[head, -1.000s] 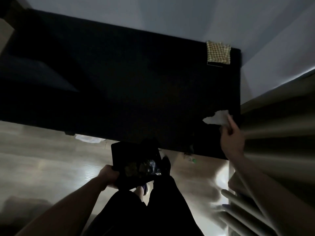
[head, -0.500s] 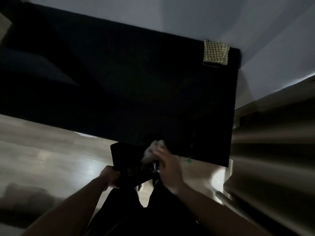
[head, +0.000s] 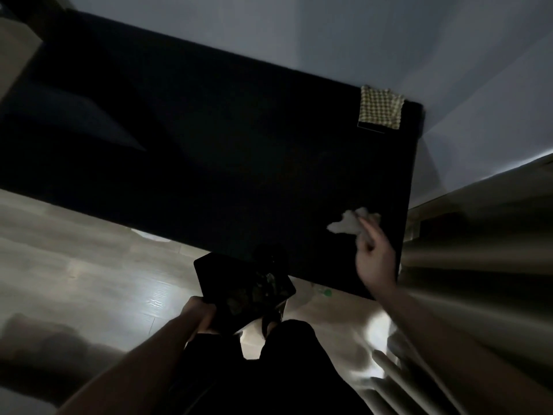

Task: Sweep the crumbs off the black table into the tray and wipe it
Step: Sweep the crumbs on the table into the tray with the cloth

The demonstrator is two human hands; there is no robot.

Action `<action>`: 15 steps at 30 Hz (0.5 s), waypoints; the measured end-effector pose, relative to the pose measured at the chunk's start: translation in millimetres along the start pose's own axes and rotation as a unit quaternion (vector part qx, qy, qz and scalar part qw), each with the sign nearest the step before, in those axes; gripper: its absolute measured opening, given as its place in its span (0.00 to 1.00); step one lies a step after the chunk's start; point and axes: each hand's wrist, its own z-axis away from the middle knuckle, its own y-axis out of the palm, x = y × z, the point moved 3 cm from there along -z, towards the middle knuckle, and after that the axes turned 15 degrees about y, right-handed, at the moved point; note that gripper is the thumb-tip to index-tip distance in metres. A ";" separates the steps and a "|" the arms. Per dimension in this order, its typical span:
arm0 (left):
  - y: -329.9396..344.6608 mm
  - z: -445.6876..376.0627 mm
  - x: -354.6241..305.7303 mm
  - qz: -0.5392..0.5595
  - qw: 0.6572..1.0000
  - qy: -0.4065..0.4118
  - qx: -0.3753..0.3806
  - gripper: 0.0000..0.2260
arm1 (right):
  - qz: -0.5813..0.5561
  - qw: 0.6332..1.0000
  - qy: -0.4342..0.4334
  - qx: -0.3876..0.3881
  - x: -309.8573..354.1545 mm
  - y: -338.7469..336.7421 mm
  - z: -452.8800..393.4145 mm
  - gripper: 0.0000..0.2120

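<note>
Some dim bits, perhaps crumbs (head: 257, 292), lie in the tray (head: 215, 274)

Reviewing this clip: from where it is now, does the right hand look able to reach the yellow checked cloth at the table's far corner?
Probably yes. The right hand holds a crumpled white tissue near the black table's right edge, and nothing shows between it and the yellow checked cloth.

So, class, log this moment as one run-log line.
left hand: holds tray at table edge | right hand: tissue on tabletop | phase: sweeping
</note>
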 end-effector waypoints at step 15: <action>-19.8 56.1 -55.1 -0.117 0.993 0.033 -0.012 0.18 | 0.022 0.993 0.006 0.112 17.8 134.5 108.7 0.23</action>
